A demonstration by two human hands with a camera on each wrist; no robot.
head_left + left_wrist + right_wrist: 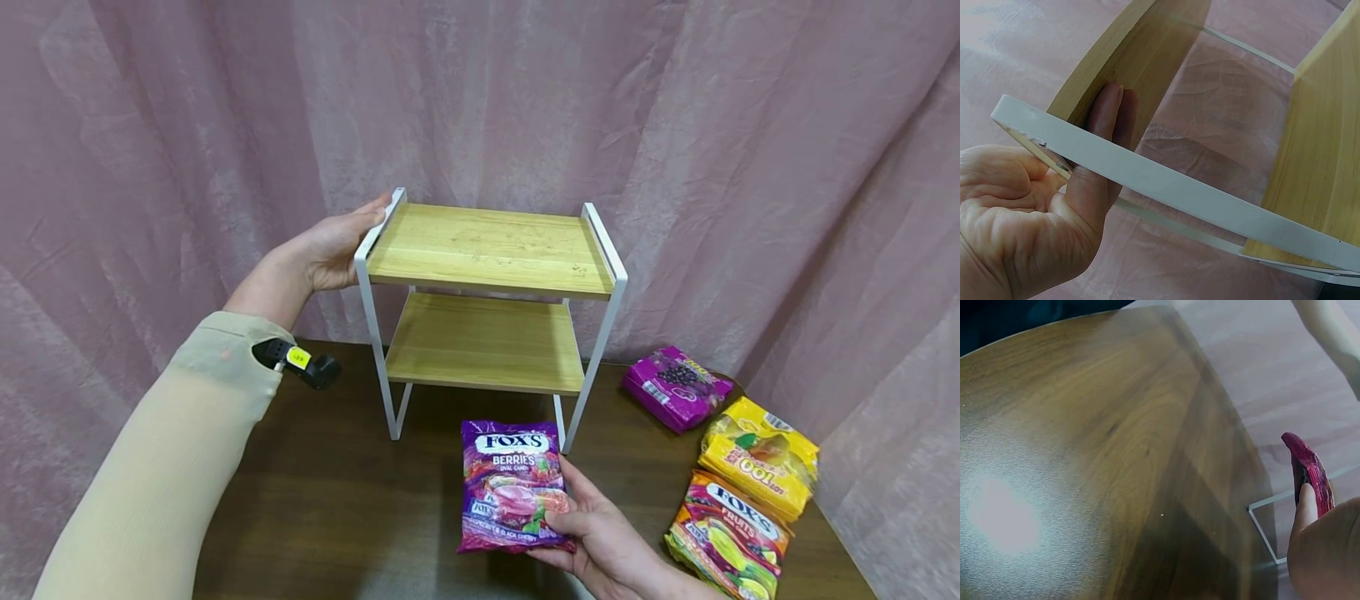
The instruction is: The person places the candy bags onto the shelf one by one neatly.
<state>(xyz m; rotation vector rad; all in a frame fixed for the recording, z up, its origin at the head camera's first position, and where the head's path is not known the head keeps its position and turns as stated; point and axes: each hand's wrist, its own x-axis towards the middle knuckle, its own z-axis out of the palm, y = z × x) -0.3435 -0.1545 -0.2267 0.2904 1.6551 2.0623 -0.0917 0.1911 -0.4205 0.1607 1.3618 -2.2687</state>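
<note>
A two-tier shelf (491,250) with wooden boards and a white metal frame stands on the dark table. At its upper left side, my left hand (341,242) grips the frame. In the left wrist view, fingers of the left hand (1029,219) reach past the white bar (1147,184) to the underside of a board (1160,56). In front of the shelf, my right hand (603,533) holds a purple Fox's Berries candy bag (513,487) by its right edge, printed front facing up. From the right wrist, the bag (1312,472) shows edge-on beside the thumb.
Along the table's right side lie a purple grape-print candy bag (675,387), a yellow mango-print bag (761,458) and an orange-red Fox's Fruits bag (727,537), which overlaps the yellow one. A pink curtain (487,100) hangs behind the wooden table (300,500).
</note>
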